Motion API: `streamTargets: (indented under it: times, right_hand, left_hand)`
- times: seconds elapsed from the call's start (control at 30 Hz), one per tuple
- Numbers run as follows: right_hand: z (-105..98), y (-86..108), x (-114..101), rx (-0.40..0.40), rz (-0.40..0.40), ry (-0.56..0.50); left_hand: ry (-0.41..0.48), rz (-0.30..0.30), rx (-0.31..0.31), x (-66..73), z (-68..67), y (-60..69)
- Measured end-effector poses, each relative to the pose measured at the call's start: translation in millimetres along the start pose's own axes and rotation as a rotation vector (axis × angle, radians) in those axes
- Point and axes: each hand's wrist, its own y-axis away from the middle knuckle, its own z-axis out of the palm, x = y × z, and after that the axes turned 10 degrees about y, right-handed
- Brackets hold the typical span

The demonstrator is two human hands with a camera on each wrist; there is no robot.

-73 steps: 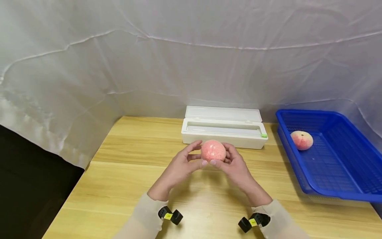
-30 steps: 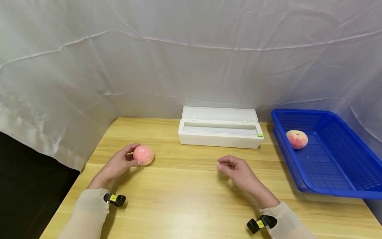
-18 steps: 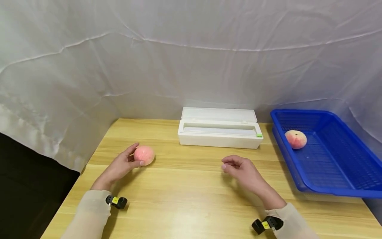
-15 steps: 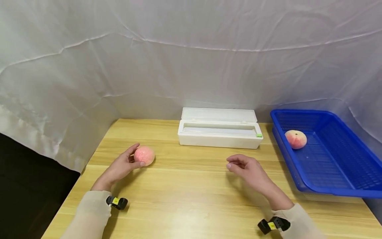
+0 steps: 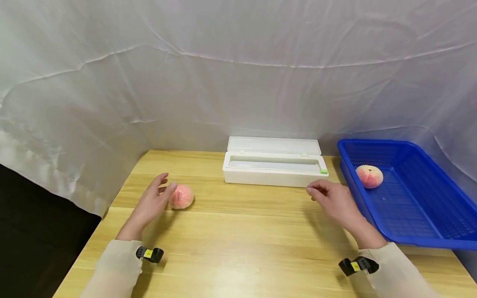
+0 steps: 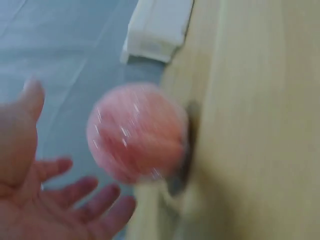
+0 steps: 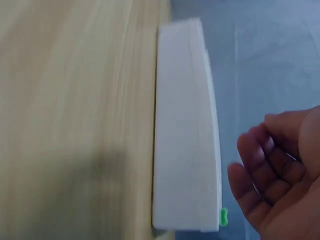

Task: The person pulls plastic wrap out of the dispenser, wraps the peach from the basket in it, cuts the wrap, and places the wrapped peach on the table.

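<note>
A pink peach (image 5: 181, 197) with a shiny, film-like surface sits on the left part of the table. My left hand (image 5: 150, 205) is just beside it, fingers spread and holding nothing; the left wrist view has a gap between those fingers and the peach (image 6: 137, 132). Over the table's right side hovers my right hand (image 5: 337, 203), loosely curled with nothing in it. It is nearest to a long white cling film dispenser (image 5: 273, 178), whose lid stands raised and whose green slider (image 5: 324, 171) is at the right end. In the right wrist view the dispenser (image 7: 185, 135) lies beside the curled fingers.
A blue plastic basket (image 5: 376, 215) stands on the right, close to my right forearm, with a second peach (image 5: 369, 176) inside at its left wall. Pale cloth (image 5: 238, 95) hangs behind the wooden table (image 5: 231, 240). The table's left edge drops to a dark area.
Both hands held the peach in the middle; the left hand then carried it left, set it down and let go. My right hand has moved right, toward the dispenser's right end and the basket.
</note>
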Motion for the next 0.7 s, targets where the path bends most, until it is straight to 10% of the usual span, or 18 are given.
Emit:
streamTargets:
  times: [0.27,0.47,0.7]
  right_hand:
    - [1,-44.2,4,0.010,-0.022,0.214]
    - [12,-63.2,14,-0.022,-0.059,0.311]
    - [21,-67.9,22,-0.078,-0.086,0.331]
  left_hand:
    - [-0.228,0.229,0.181,55.1,42.5,-29.4]
    - [-0.444,0.414,0.011,89.1,103.6,-64.1]
    - [-0.565,0.360,-0.159,96.9,137.3,-91.1]
